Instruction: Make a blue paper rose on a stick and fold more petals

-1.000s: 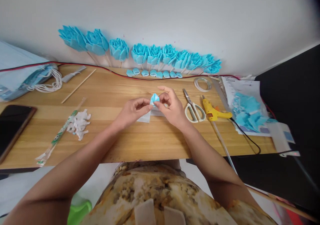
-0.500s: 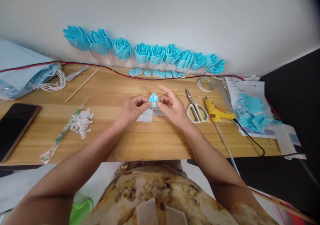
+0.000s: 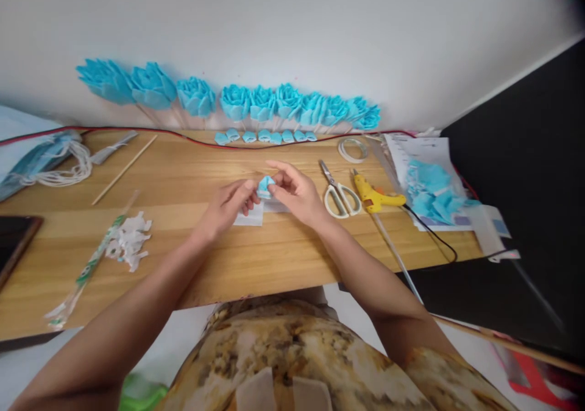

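Observation:
My left hand (image 3: 225, 206) and my right hand (image 3: 295, 193) meet over the middle of the wooden table (image 3: 192, 259). Both pinch a small folded blue paper petal (image 3: 264, 186) between their fingertips, just above a white paper slip (image 3: 250, 217) lying on the wood. A row of several finished blue paper roses (image 3: 237, 100) leans against the wall behind. Several small folded blue petals (image 3: 265, 136) lie in a line in front of them.
White-handled scissors (image 3: 337, 194), a yellow glue gun (image 3: 373, 196) with its black cord and a tape ring (image 3: 352, 150) lie right of my hands. Blue paper squares (image 3: 432, 193) sit on sheets at far right. White scraps (image 3: 128, 240), a wrapped stick (image 3: 86, 268), a skewer (image 3: 123, 168) and a phone (image 3: 13, 240) lie left.
My fingers have kept working the blue petal and lowered it slightly toward the table. The view has swung a little to the right, so everything sits further left in frame.

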`<state>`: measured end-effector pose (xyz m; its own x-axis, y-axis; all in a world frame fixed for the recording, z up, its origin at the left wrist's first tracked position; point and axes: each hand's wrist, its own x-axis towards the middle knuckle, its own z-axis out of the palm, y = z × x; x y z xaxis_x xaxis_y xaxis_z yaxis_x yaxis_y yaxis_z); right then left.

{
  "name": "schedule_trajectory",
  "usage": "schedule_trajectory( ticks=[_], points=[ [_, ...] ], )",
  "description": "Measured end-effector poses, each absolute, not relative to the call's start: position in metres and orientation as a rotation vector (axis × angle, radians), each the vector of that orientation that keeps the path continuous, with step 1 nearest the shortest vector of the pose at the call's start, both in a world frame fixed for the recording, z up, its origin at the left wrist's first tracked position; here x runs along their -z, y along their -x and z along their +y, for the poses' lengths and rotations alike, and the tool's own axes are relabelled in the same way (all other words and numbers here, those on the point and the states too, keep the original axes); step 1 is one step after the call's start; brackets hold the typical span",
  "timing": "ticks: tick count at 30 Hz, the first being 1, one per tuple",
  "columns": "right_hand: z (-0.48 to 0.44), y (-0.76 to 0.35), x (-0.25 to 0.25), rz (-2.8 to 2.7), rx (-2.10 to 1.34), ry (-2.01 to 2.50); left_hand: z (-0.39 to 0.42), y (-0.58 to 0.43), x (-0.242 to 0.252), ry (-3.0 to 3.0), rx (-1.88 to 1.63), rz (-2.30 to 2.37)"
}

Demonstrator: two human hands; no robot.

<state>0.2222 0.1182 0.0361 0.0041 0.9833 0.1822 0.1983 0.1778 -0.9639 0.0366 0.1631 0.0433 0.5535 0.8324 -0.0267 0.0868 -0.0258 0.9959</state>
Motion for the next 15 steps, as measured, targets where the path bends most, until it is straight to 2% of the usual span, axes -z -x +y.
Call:
schedule_trajectory(
  ticks=[5,9,15],
  points=[
    [0.118,-0.216,-0.032,-1.444,-0.927,1.182,0.161,-0.04,-0.041,-1.416,-0.659,0.878],
    [0.124,-0.238,-0.044,-1.485,-0.785,1.3,0.161,-0.039,-0.035,-1.302,-0.745,0.913],
    [0.116,-0.317,-0.071,-1.655,-0.112,2.193,0.162,-0.038,-0.035,-1.295,-0.771,0.897]
  ],
)
